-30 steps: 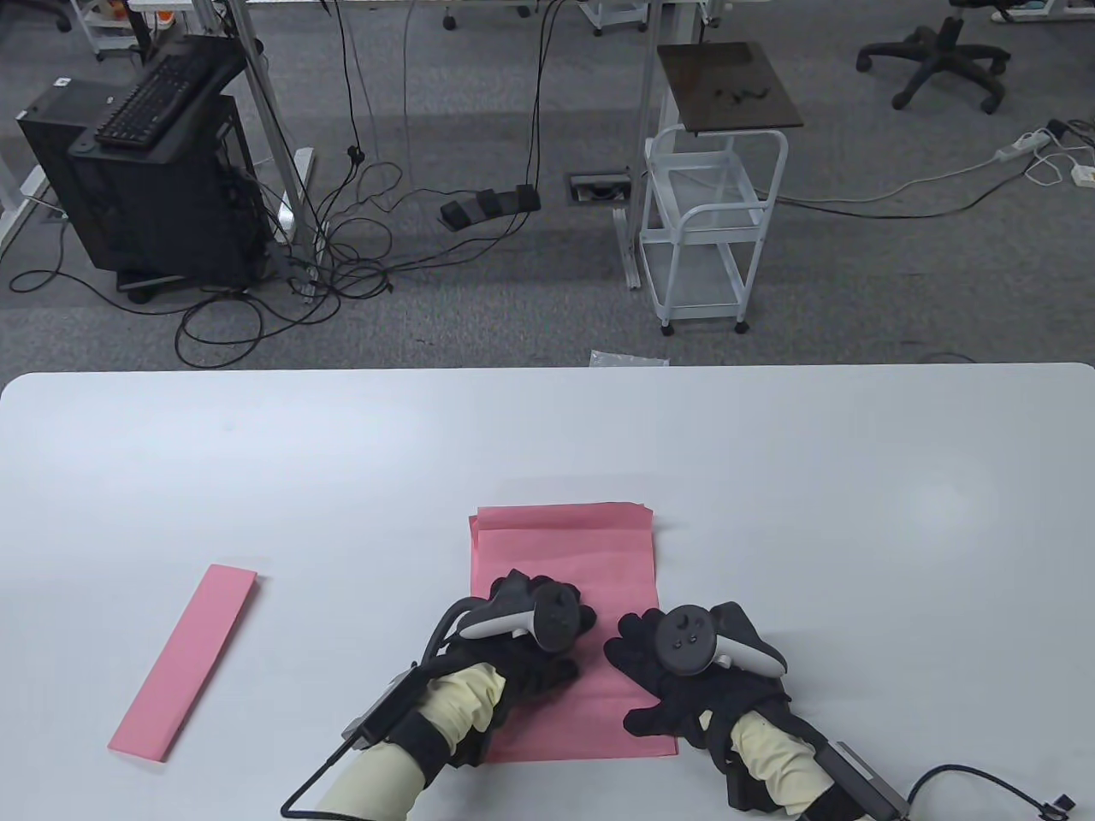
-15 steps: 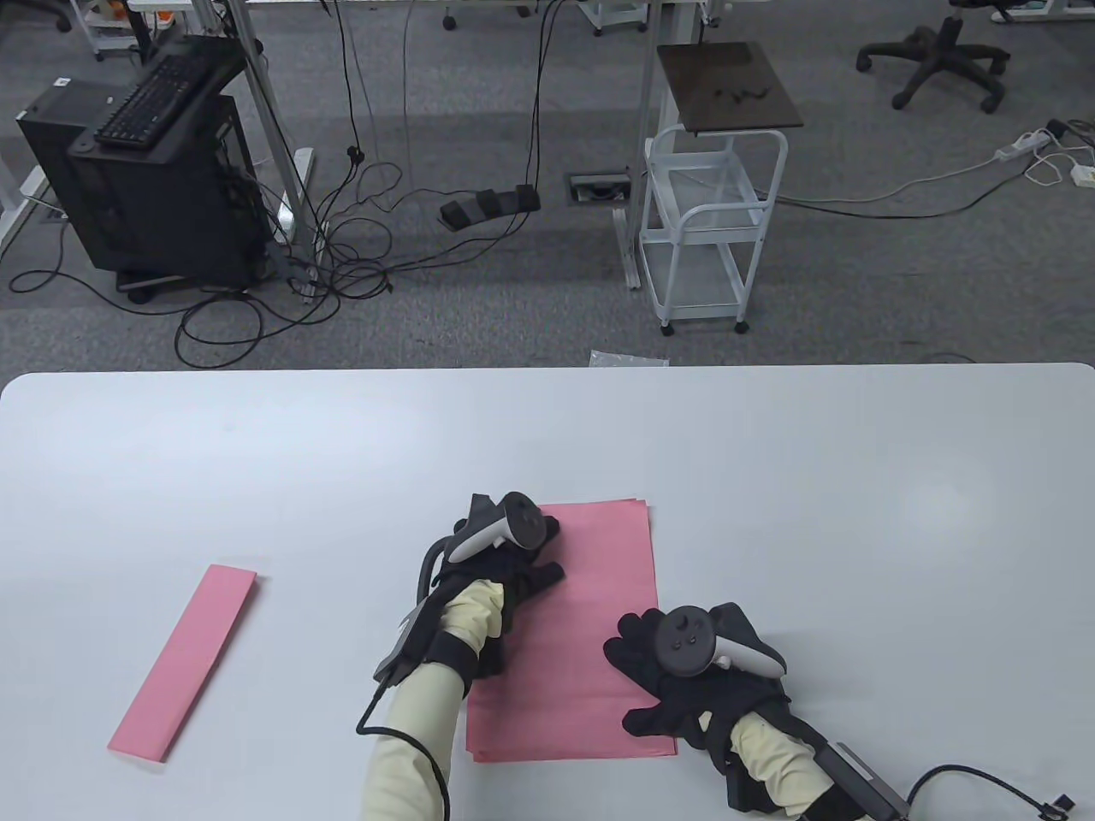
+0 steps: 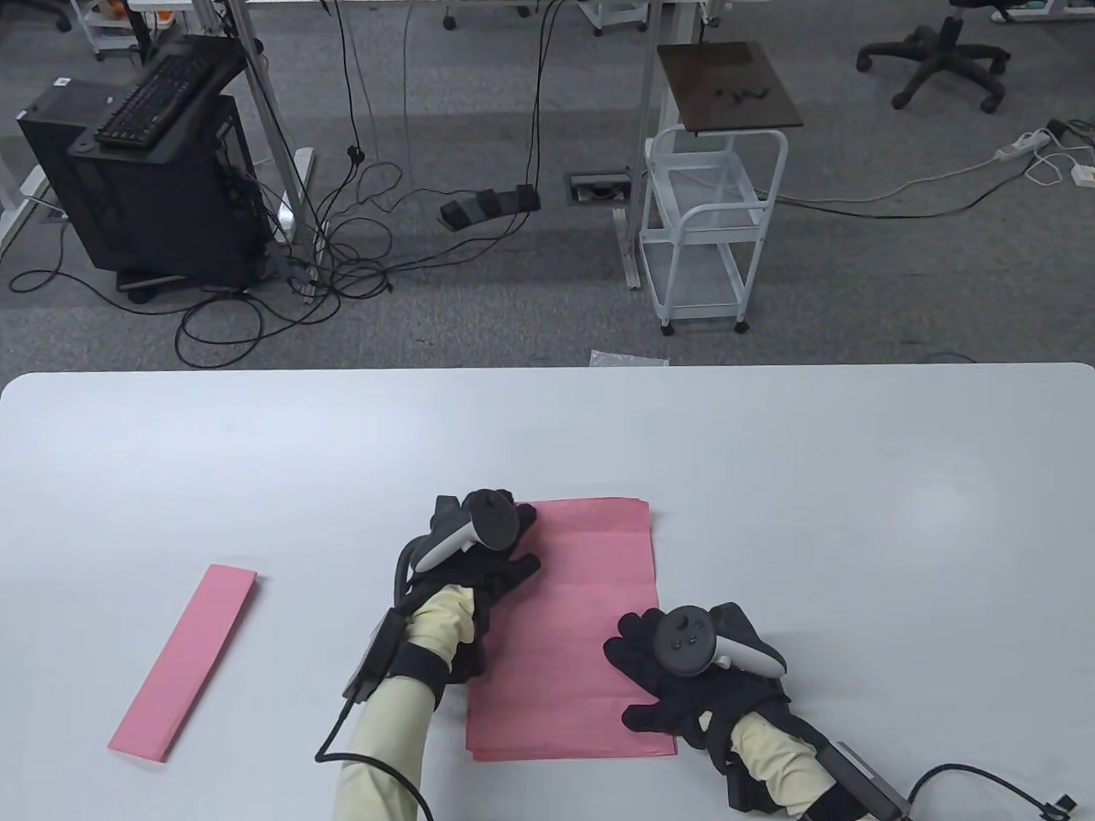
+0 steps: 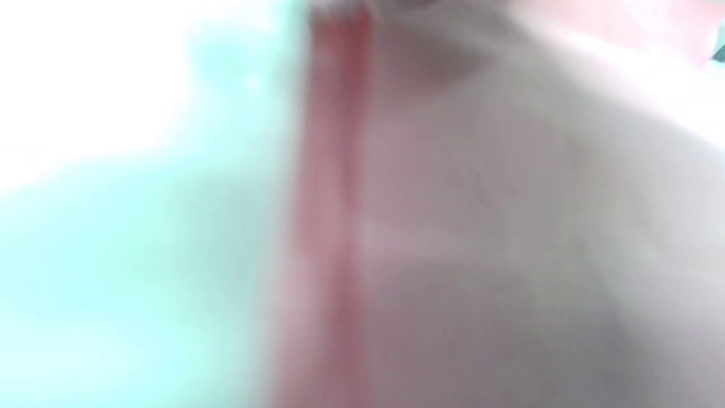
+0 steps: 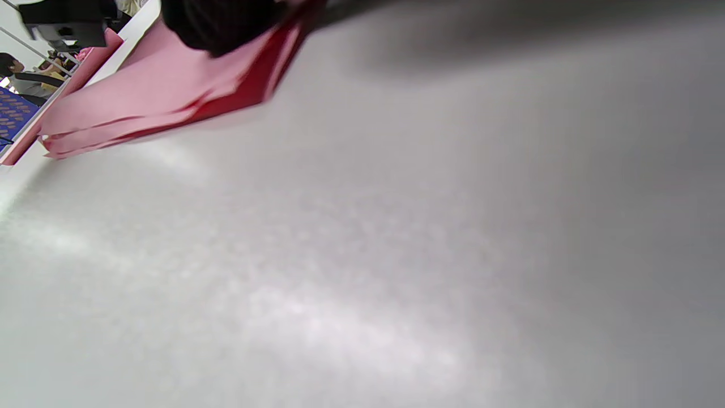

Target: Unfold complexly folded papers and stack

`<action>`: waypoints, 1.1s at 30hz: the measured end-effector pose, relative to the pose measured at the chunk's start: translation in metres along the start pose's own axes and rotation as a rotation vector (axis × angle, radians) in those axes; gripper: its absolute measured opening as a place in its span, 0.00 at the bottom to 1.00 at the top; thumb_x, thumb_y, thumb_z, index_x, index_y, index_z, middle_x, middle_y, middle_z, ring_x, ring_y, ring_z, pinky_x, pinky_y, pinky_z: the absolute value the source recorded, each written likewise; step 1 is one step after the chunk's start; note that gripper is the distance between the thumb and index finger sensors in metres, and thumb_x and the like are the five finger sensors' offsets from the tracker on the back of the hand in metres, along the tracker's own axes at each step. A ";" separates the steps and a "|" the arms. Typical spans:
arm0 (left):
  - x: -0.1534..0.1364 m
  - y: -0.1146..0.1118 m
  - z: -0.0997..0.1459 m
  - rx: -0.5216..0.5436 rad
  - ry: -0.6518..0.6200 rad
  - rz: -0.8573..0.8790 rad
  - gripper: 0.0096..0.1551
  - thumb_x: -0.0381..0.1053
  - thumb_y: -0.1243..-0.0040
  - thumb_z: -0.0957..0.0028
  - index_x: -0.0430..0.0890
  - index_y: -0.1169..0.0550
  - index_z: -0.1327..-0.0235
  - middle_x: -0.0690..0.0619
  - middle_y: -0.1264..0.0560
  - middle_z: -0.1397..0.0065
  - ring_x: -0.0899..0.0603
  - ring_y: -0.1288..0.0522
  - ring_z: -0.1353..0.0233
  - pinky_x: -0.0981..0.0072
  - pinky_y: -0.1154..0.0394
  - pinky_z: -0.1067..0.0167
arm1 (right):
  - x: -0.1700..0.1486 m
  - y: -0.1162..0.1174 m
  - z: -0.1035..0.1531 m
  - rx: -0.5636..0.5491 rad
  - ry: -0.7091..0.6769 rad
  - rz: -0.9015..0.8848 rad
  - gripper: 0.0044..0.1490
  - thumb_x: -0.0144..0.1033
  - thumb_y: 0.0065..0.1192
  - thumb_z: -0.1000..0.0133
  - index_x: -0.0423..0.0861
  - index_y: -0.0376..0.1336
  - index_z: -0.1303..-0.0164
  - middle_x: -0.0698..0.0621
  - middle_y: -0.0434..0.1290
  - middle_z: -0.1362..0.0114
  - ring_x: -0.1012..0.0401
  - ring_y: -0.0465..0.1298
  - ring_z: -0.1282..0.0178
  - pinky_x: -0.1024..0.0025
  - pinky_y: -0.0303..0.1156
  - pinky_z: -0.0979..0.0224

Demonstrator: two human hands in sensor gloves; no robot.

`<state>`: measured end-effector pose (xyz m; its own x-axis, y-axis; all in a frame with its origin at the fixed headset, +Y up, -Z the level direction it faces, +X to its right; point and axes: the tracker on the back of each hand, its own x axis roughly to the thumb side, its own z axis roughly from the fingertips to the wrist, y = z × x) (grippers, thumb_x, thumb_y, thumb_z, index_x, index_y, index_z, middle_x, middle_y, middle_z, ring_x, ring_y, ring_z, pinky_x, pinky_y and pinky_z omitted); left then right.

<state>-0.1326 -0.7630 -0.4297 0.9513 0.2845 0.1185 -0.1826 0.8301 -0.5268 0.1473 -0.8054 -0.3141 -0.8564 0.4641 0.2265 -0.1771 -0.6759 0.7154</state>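
A stack of unfolded pink sheets (image 3: 573, 633) lies flat on the white table (image 3: 770, 479) in front of me. My left hand (image 3: 479, 547) rests flat on its far left part, fingers spread. My right hand (image 3: 676, 676) presses flat on its near right edge, fingers spread. A folded pink paper strip (image 3: 184, 663) lies apart at the left. In the right wrist view the stack's layered edge (image 5: 153, 102) shows under a gloved finger (image 5: 215, 22). The left wrist view is a blur of pink paper (image 4: 334, 198).
The table's far edge (image 3: 547, 369) runs across the middle of the table view. Beyond it on the floor stand a white cart (image 3: 701, 231), a black computer stand (image 3: 145, 171) and loose cables (image 3: 342, 256).
My left hand slid from the stack's near middle up to its far left corner, flattening the folded top flap. The right hand stayed in place.
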 end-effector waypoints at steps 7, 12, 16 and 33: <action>-0.052 0.028 0.066 0.092 0.086 0.040 0.42 0.67 0.59 0.41 0.68 0.64 0.25 0.64 0.77 0.20 0.46 0.80 0.19 0.39 0.80 0.31 | 0.013 -0.016 0.017 -0.134 -0.094 -0.123 0.42 0.55 0.47 0.42 0.65 0.37 0.20 0.66 0.27 0.15 0.65 0.19 0.19 0.52 0.12 0.26; -0.116 0.036 0.112 0.143 0.246 0.129 0.43 0.67 0.57 0.41 0.67 0.65 0.25 0.62 0.76 0.19 0.45 0.79 0.19 0.38 0.79 0.31 | 0.029 -0.027 0.043 -0.253 -0.109 -0.085 0.43 0.55 0.48 0.42 0.64 0.37 0.19 0.65 0.27 0.14 0.65 0.19 0.19 0.52 0.12 0.26; -0.160 0.032 0.142 0.171 0.365 0.184 0.44 0.66 0.55 0.42 0.66 0.64 0.25 0.61 0.75 0.18 0.44 0.79 0.18 0.38 0.79 0.30 | 0.035 -0.023 0.059 -0.289 -0.099 -0.082 0.43 0.55 0.48 0.42 0.64 0.37 0.19 0.64 0.28 0.14 0.65 0.20 0.18 0.52 0.13 0.26; -0.257 -0.017 0.181 0.179 0.798 0.213 0.55 0.60 0.43 0.44 0.57 0.67 0.26 0.53 0.71 0.17 0.36 0.71 0.17 0.36 0.72 0.27 | 0.021 -0.008 0.064 -0.312 -0.036 -0.148 0.43 0.54 0.49 0.42 0.63 0.38 0.19 0.63 0.29 0.13 0.64 0.20 0.18 0.52 0.12 0.26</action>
<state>-0.4187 -0.7630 -0.2991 0.7699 0.0752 -0.6338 -0.3503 0.8799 -0.3210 0.1616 -0.7543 -0.2728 -0.7935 0.5866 0.1622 -0.4429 -0.7393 0.5071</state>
